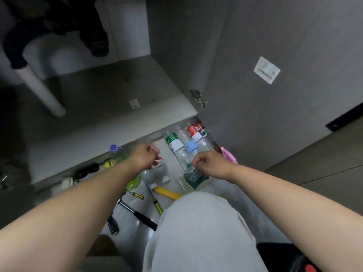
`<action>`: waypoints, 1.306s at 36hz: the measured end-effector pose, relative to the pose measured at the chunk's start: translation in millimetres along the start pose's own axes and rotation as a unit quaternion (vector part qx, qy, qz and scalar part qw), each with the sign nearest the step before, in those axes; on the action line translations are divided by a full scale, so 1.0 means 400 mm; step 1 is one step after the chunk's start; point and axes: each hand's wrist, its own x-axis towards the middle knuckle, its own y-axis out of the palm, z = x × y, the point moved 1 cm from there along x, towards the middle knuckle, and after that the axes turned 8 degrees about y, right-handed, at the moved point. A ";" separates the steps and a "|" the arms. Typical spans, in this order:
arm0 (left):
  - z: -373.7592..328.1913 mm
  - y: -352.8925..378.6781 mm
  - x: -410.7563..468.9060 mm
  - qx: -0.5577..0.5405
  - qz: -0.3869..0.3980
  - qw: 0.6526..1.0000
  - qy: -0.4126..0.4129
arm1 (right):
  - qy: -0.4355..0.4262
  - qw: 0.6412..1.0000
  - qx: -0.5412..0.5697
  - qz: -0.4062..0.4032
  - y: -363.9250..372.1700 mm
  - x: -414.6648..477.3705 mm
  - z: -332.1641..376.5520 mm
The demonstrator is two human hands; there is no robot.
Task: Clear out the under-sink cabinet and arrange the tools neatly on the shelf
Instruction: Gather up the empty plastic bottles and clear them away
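Our right hand [208,163] pinches the neck of the crumpled green-label bottle [194,178]; our left hand [144,156] curls round a clear bottle [155,171]. Both look light and thin, and the necks seem firmest.

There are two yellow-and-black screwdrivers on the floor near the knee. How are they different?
The short screwdriver is small, while the long screwdriver is bigger and has a longer handle. The short screwdriver lies almost sideways in the view. The long screwdriver runs more up and down, with its handle end nearest the person. Both have yellow-and-black handles and lie flat on the floor.
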 end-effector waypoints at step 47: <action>0.166 0.011 0.078 -0.233 -0.039 0.972 -0.005 | 0.015 0.956 0.260 0.136 0.247 0.233 -0.012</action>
